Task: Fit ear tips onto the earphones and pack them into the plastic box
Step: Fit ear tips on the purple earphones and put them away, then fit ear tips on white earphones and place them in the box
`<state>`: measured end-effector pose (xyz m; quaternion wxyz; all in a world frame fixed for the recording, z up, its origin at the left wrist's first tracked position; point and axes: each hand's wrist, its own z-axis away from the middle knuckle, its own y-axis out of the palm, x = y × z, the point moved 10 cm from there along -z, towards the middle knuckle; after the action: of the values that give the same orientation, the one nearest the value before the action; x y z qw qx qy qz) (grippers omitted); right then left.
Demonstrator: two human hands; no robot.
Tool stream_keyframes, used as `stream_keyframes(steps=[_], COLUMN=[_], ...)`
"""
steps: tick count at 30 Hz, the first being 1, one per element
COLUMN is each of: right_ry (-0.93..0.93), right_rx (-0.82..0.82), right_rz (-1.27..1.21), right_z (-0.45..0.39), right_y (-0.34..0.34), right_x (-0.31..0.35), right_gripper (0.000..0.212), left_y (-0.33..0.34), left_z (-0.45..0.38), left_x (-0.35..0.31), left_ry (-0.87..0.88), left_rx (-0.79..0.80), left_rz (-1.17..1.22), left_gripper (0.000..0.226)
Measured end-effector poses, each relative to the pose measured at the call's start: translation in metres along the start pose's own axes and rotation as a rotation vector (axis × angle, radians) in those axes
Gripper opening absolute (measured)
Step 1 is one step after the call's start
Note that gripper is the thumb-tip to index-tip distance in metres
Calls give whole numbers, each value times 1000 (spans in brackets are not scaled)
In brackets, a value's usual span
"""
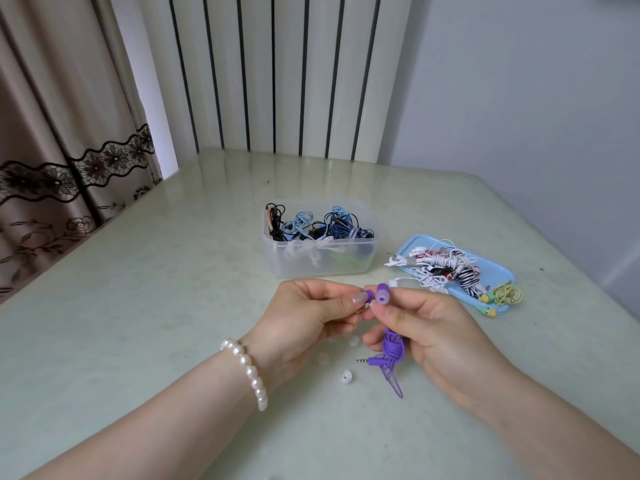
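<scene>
Pale green table [145,327], clear plastic box [320,252] beyond the hands, already holding coiled sets. Right hand [429,327] pinches purple earphones [389,344], bundle hanging down, open bud [382,295] facing camera. Left hand [311,313], fingertips pressed together at second bud [370,295], just left. Loose ear tip [345,375] lies below, nearer left hand.

Pale green bench in a bright corner.
Glossy bench [138,306] catches soft daylight; behind it stands a white radiator [277,74] with dark gaps, a beige curtain [62,133] with black lace trim on the left, a plain pale wall [519,81] on the right.
</scene>
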<state>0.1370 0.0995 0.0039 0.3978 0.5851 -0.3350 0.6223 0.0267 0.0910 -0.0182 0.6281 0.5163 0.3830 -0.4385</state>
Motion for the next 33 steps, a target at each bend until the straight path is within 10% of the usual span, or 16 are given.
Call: stream_keyframes(steps=[13,21,33], right_ry=[-109,-139,-286], right_rx=[-7,-81,16], right_rz=[-158,-5,1088], right_z=[-103,-164,-163], right_y=[28,60,70], right_x=[119,82,65], right_gripper=[18,27,13], left_y=[-70,-97,-94], left_z=[-14,-19,-22], left_x=[-43,-45,-43], left_ry=[115,88,83], left_rx=[-227,-262,-223], left_rz=[26,-98,-186], left_gripper=[12,11,7])
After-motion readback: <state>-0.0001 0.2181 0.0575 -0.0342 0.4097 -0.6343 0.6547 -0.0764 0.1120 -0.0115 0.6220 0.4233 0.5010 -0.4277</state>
